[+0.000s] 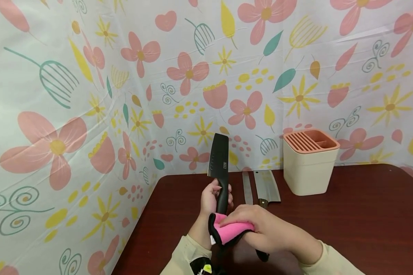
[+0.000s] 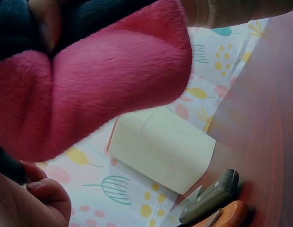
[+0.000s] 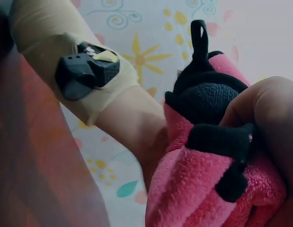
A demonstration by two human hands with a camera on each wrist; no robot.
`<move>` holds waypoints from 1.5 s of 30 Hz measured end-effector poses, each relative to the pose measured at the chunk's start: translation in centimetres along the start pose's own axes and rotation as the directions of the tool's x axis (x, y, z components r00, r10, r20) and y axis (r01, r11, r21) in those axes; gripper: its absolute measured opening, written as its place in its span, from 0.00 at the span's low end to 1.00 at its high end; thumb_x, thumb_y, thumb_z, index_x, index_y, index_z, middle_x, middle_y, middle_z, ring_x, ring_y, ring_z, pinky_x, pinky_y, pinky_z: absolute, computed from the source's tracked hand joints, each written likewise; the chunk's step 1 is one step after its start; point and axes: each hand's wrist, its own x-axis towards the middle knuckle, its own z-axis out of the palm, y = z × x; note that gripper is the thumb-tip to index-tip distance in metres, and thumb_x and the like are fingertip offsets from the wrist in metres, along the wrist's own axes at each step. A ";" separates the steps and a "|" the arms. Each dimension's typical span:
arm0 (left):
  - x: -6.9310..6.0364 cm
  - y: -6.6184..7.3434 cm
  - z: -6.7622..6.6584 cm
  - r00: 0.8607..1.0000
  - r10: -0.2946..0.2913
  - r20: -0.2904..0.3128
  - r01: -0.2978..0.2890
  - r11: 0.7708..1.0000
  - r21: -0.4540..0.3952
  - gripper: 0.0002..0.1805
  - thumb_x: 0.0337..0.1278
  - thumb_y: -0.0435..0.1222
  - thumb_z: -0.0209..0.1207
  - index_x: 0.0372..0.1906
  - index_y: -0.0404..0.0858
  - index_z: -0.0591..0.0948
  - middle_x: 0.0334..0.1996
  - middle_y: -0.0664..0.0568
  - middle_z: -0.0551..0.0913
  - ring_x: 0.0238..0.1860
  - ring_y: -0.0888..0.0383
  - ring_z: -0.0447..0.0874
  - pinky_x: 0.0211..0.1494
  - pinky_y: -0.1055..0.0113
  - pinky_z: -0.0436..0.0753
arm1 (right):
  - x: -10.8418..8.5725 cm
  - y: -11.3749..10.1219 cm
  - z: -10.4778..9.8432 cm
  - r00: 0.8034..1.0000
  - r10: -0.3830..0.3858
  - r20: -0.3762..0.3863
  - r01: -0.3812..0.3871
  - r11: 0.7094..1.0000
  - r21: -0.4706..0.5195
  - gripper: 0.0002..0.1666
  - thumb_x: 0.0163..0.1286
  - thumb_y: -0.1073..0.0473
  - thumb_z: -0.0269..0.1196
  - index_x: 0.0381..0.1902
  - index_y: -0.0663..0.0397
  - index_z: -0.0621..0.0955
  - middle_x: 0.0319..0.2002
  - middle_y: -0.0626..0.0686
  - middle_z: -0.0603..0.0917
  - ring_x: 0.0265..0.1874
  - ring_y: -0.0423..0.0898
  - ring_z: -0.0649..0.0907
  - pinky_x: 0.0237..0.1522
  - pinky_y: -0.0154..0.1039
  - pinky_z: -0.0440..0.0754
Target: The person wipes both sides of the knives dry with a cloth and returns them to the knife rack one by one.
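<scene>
My left hand [image 1: 209, 199] grips a black kitchen knife [image 1: 219, 156] by its handle, the broad blade pointing up. Pink cloth [image 1: 234, 231] with black edging is bunched in my right hand [image 1: 273, 231], at the lower end of that handle. Seen from the left wrist, the cloth [image 2: 122, 71] hides much of the view and the left hand's fingers [image 2: 49, 196] curl at the lower left. From the right wrist, the cloth [image 3: 184, 179] shows its dark underside and a black loop, held by the right hand [image 3: 274, 111]. The knife is hidden there.
A cleaver [image 1: 267, 186] and a narrow blade [image 1: 247, 187] lie on the dark red table [image 1: 368, 214], partly behind my right hand. A black handle end [image 1: 262, 255] shows below it. A cream knife holder [image 1: 308, 173] with a slotted pink top stands near the patterned curtain [image 1: 189, 114].
</scene>
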 end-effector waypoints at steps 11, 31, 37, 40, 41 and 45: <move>0.4 -0.1 0.2 0.999 -0.006 -0.039 0.006 1.000 0.012 0.18 0.61 0.35 0.35 0.52 0.36 0.69 0.31 0.56 0.76 0.18 0.64 0.72 0.26 0.72 0.72 | -0.4 -0.6 -0.3 0.987 0.016 0.160 -0.037 0.991 0.130 0.36 0.56 0.77 0.60 0.58 0.39 0.84 0.51 0.38 0.88 0.48 0.33 0.84 0.51 0.29 0.82; -0.6 -0.5 1.8 0.996 0.076 -0.049 -0.074 0.996 0.051 0.15 0.77 0.41 0.42 0.39 0.45 0.80 0.29 0.59 0.81 0.27 0.66 0.78 0.32 0.72 0.81 | -0.5 1.8 -2.5 0.918 0.218 -0.331 -0.287 0.942 -0.174 0.45 0.49 0.77 0.58 0.67 0.46 0.80 0.64 0.50 0.83 0.57 0.44 0.83 0.59 0.28 0.75; -0.6 -0.1 1.9 0.987 0.130 -0.093 -0.130 0.991 0.013 0.19 0.78 0.49 0.49 0.32 0.48 0.83 0.28 0.62 0.81 0.36 0.67 0.78 0.44 0.75 0.80 | 0.1 1.7 0.0 0.950 0.166 -0.264 -0.243 0.924 -0.294 0.46 0.51 0.75 0.55 0.71 0.46 0.76 0.70 0.53 0.78 0.68 0.52 0.77 0.70 0.36 0.69; -0.6 0.0 2.0 0.986 0.117 -0.117 -0.120 0.993 -0.016 0.18 0.77 0.47 0.50 0.33 0.47 0.85 0.29 0.61 0.83 0.36 0.66 0.79 0.45 0.75 0.81 | 0.1 1.5 0.0 0.947 0.168 -0.275 -0.248 0.924 -0.290 0.46 0.51 0.75 0.55 0.70 0.45 0.77 0.69 0.50 0.79 0.67 0.50 0.78 0.69 0.37 0.70; -0.6 0.1 2.0 0.986 0.116 -0.121 -0.120 0.992 -0.025 0.18 0.78 0.47 0.49 0.33 0.46 0.85 0.30 0.61 0.83 0.37 0.66 0.80 0.45 0.74 0.81 | 0.1 1.5 0.0 0.947 0.165 -0.276 -0.246 0.925 -0.291 0.46 0.51 0.75 0.55 0.70 0.44 0.78 0.68 0.50 0.80 0.67 0.50 0.79 0.69 0.37 0.71; -0.7 0.2 2.1 0.982 0.117 -0.150 -0.124 0.991 -0.040 0.20 0.78 0.44 0.49 0.31 0.45 0.85 0.29 0.60 0.84 0.35 0.65 0.80 0.45 0.74 0.81 | 0.2 1.5 0.0 0.952 0.149 -0.269 -0.230 0.925 -0.304 0.46 0.50 0.75 0.56 0.69 0.44 0.79 0.66 0.48 0.82 0.65 0.49 0.80 0.68 0.39 0.72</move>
